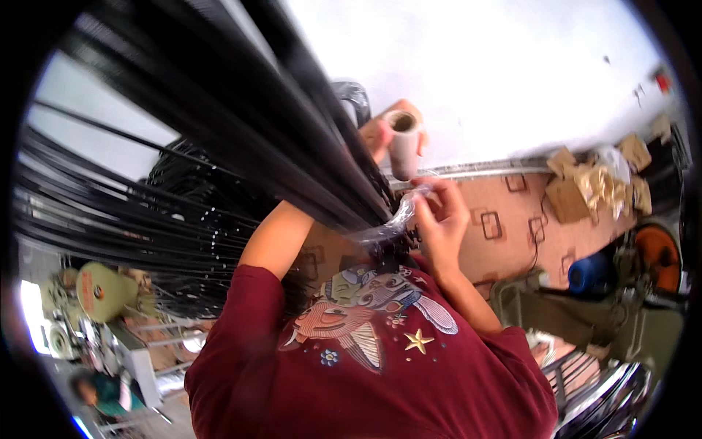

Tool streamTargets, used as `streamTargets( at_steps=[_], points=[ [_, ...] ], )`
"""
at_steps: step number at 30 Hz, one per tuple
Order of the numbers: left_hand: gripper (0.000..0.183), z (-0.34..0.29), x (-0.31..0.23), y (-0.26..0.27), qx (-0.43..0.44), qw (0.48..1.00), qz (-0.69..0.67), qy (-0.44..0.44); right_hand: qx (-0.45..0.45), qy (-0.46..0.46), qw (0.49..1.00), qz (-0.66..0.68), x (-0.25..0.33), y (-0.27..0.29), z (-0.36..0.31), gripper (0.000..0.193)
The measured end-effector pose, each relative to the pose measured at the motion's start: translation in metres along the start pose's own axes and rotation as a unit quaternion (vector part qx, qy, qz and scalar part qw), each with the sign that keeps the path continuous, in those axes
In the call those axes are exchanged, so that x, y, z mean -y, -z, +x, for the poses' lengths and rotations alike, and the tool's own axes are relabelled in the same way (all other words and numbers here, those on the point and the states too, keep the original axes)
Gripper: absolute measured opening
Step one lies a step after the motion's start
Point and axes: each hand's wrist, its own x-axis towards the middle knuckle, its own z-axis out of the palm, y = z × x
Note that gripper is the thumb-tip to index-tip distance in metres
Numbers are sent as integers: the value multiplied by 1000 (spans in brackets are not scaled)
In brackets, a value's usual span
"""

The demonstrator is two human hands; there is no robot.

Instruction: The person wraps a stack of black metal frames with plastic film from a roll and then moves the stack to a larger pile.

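A thick bundle of long black strips [285, 132] runs slantwise from the upper left down to my chest. Clear plastic film [387, 230] circles its lower end. Reaching behind the bundle, my left hand [377, 140] grips a small cardboard-cored roll [404, 150], held roughly upright just beyond the strips. The bundle hides part of that hand and forearm. My right hand [444, 219] is at the bundle's right side, thumb and fingers pinching the film between the roll and the strips.
More black strips [110, 194] hang in rows at left. A white wall [497, 73] stands ahead. Cardboard and crumpled wrapping [585, 192] lie at right, near a blue container [589, 274] and green machinery [541, 314]. Another person [102, 391] is at lower left, beside machines.
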Motion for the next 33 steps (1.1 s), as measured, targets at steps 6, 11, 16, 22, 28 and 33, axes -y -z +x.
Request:
streamTargets(
  at_steps=[6, 11, 16, 22, 28, 33],
  points=[
    [69, 27, 6, -17, 96, 990, 104, -24, 151, -34, 988, -12, -25, 10, 44, 41],
    [71, 14, -3, -14, 132, 974, 180, 28, 125, 101, 987, -7, -12, -5, 38, 51],
    [62, -7, 3, -10, 28, 988, 140, 57, 133, 48, 987, -74, 1, 12, 32, 47],
    [42, -112, -11, -12, -263, 930, 250, 56, 166, -107, 980, -21, 38, 43, 21, 35],
    [75, -155, -21, -89, -268, 892, 363, 21, 193, 105, 931, -290, 46, 54, -9, 37],
    [80, -131, -12, -113, -420, 838, 348, -1, 290, -40, 937, -188, 86, 50, -57, 44]
  ],
)
